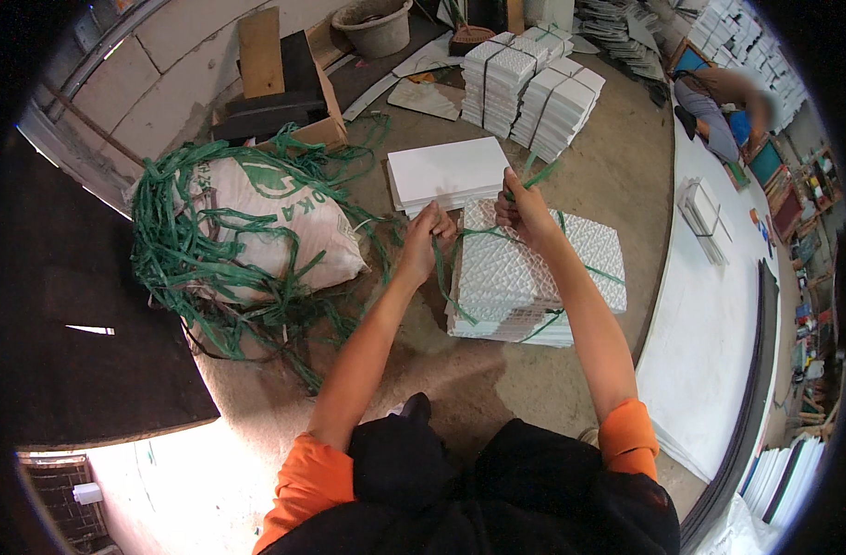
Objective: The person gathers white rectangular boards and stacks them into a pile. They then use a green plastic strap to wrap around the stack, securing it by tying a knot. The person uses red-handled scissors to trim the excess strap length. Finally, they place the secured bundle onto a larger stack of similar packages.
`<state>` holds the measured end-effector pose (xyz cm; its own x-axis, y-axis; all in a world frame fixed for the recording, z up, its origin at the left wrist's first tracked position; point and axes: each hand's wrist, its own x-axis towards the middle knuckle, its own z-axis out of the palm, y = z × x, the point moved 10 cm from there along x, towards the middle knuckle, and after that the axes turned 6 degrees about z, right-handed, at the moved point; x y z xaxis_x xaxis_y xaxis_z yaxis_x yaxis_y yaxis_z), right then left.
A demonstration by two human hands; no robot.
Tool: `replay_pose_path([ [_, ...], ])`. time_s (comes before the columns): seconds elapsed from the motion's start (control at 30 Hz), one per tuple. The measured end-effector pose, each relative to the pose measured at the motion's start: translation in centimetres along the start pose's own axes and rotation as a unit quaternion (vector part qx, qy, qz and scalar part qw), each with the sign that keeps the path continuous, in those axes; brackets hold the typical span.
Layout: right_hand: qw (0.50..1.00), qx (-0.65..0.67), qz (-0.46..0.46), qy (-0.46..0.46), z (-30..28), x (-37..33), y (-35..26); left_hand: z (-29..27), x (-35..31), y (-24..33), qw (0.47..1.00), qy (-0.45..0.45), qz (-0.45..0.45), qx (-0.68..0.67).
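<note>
A stack of white textured panels (585,242) lies on the floor in front of me, with green plastic strapping (604,275) running across its top and down its near side. My right hand (525,211) is closed around a length of this strap above the stack, and loose green ends stick up past the fingers. Just left of the stack, my left hand (428,236) is closed in a fist on the strap, part of which hangs below it. Behind both hands sits a lower stack of smooth white panels (446,166).
To the left, a white sack (257,199) lies under a tangle of green straps (178,240). Tied panel bundles (557,102) stand farther back. A cardboard box (329,129) and a bucket (377,32) are by the wall. A person (719,102) bends over the long white table (691,342) at right.
</note>
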<state>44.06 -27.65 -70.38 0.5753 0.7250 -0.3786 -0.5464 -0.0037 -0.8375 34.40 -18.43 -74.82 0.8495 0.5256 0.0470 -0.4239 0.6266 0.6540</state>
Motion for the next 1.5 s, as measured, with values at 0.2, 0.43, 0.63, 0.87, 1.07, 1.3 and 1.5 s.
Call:
replay_pose_path([
  [0.2,0.980,-0.168,-0.056,0.089,-1.0,-0.5,-1.2,1.1,1.0,0.6,0.994,-0.008,0.055,0.092],
  [0.43,0.957,-0.275,-0.036,0.091,-2.3,0.7,-0.2,-1.2,0.6,-1.6,0.998,0.055,-0.017,0.022],
  [0.63,0.987,-0.152,0.009,0.042,-0.7,0.1,-0.1,-0.9,-1.5,2.5,0.944,0.066,0.071,0.316],
  [0.87,0.987,-0.152,0.015,0.054,-0.8,-1.2,-0.4,4.3,-2.8,4.8,0.786,-0.030,0.136,0.603],
  [1.07,0.987,-0.150,-0.001,0.061,-0.1,-1.6,-1.0,6.9,-4.2,4.5,0.643,-0.064,0.255,0.720],
  [1.3,0.967,-0.219,-0.073,0.112,-0.5,-0.2,-0.5,6.6,-3.4,4.2,0.649,-0.117,0.281,0.697],
  [1.5,0.926,-0.322,-0.109,0.163,-3.3,-0.9,0.0,8.1,-4.4,4.5,0.571,-0.122,0.359,0.728],
])
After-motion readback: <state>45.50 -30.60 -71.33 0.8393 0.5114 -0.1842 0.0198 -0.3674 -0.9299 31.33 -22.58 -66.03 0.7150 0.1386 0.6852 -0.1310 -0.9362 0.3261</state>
